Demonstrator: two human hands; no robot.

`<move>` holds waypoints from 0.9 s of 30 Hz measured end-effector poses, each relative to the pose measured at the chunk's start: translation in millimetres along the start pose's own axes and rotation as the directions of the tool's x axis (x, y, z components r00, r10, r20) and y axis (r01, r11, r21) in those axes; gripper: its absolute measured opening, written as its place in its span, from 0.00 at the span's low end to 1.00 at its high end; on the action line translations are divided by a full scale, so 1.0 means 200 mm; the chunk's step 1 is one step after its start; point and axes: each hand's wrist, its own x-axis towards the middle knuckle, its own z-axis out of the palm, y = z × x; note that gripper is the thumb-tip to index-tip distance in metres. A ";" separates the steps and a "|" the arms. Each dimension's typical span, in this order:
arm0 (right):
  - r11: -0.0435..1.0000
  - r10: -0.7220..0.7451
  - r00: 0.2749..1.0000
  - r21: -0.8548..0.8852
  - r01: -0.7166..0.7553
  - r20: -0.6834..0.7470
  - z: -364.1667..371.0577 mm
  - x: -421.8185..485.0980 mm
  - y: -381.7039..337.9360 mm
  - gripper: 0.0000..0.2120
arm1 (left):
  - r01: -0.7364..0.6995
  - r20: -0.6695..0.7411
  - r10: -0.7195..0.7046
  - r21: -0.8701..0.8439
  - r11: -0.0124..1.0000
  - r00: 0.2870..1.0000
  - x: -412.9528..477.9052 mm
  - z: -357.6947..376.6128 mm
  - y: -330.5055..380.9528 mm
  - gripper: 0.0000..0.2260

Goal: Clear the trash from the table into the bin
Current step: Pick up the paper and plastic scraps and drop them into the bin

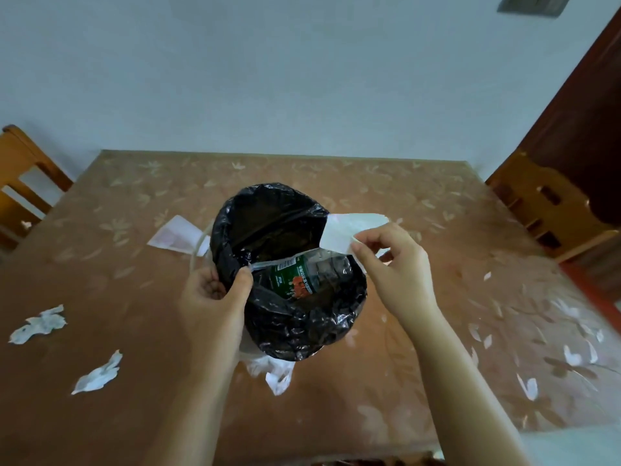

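A bin lined with a black plastic bag (295,324) stands in the middle of the table (437,203). Inside lies a crushed plastic bottle with a green label (299,280). My left hand (215,297) grips the bag's rim on the left side. My right hand (393,264) pinches a white paper sheet (349,230) by its corner, and the sheet hangs over the bin's right rim. Two crumpled white tissues (40,324) (99,373) lie on the table at the left. A flat white paper (178,235) lies behind the bin on the left.
A white plastic scrap (277,375) sticks out from under the bin at the front. Wooden chairs stand at the left (23,176) and right (551,210) ends of the table. A pale wall runs behind and a dark door (588,122) is at the right.
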 end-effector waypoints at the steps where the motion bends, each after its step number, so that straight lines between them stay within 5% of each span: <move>1: 0.999 -0.033 0.999 0.016 0.033 0.022 0.02 0.00 -0.04 0.10 | 0.008 0.002 -0.008 -0.004 1.000 1.000 -0.01 -0.02 0.00 0.10; 10: 0.984 -0.132 0.971 0.144 0.105 0.197 0.25 -0.02 -0.27 0.10 | 0.021 -0.065 -0.019 0.019 1.000 0.998 -0.01 -0.13 0.03 0.10; 16: 0.997 -0.078 0.952 0.016 0.076 0.297 0.36 -0.01 -0.28 0.05 | -0.002 -0.054 0.000 -0.031 1.000 0.999 0.02 -0.20 0.05 0.09; 27: 0.980 -0.126 0.984 -0.141 0.143 0.125 0.26 -0.16 -0.25 0.07 | 0.001 -0.102 -0.006 -0.050 0.999 0.995 0.00 -0.34 0.08 0.11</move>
